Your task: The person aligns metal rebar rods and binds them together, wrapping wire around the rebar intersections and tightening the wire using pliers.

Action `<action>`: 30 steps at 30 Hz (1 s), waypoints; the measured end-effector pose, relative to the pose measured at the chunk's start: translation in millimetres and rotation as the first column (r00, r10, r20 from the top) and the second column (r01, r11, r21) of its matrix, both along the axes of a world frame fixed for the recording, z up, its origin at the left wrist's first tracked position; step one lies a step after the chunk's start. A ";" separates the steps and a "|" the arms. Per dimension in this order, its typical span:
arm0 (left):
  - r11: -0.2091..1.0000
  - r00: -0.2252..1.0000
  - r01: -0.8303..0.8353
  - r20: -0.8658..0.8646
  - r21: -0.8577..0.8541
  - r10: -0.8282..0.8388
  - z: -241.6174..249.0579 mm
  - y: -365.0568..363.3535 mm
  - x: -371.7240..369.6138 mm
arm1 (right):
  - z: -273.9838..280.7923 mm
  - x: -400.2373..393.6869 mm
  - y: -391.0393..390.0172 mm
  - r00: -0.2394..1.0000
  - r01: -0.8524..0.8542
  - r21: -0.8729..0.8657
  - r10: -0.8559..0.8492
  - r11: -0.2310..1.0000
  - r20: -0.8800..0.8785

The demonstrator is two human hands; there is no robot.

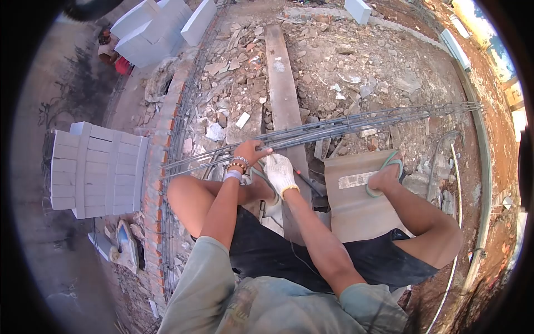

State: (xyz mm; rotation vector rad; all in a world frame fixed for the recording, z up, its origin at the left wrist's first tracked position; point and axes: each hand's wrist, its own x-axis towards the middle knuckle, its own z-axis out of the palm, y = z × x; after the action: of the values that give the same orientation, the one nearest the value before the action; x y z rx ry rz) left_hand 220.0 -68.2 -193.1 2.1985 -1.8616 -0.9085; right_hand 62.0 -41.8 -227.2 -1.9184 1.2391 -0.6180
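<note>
A long bundle of steel reinforcing bars (334, 129) runs across in front of me, tied into a cage with stirrups toward its right end. My left hand (248, 152), bare and with bracelets on the wrist, is curled at the near side of the bars, fingers bent around them. Close beside it, my right hand (280, 171) wears a white knitted glove. Its fingers are closed just below the bars; whatever they hold is hidden by the glove. A dark tool with an orange-red end (305, 181) shows just right of the glove.
A wooden plank (282, 83) extends ahead over broken rubble (345, 72). My sandalled foot rests on a flattened cardboard sheet (356, 209). To the left, a brick wall edge (153, 183) borders stacked pale blocks (100, 170). Another person (108, 50) is at far upper left.
</note>
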 end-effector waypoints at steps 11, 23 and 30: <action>0.985 0.959 0.054 -0.284 0.162 -0.006 -2.7 -15.7 11.8 | 23.1 23.0 22.9 0.986 0.121 0.232 -0.144 0.965 0.085; 0.971 0.955 0.112 -0.292 0.212 -0.047 11.3 -17.2 8.7 | 19.1 3.6 25.0 0.118 -0.566 0.808 -0.954 0.163 0.275; 0.969 0.947 0.174 -0.301 0.175 -0.115 -15.5 -24.0 18.9 | -34.5 31.3 10.4 0.164 -0.586 0.776 -0.903 0.234 0.397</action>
State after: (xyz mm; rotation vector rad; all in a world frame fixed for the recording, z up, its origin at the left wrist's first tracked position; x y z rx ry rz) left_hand 238.9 -92.2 -208.6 1.9134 -1.8784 -1.4172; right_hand 93.3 -31.4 -261.7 0.2068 0.5482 -0.7438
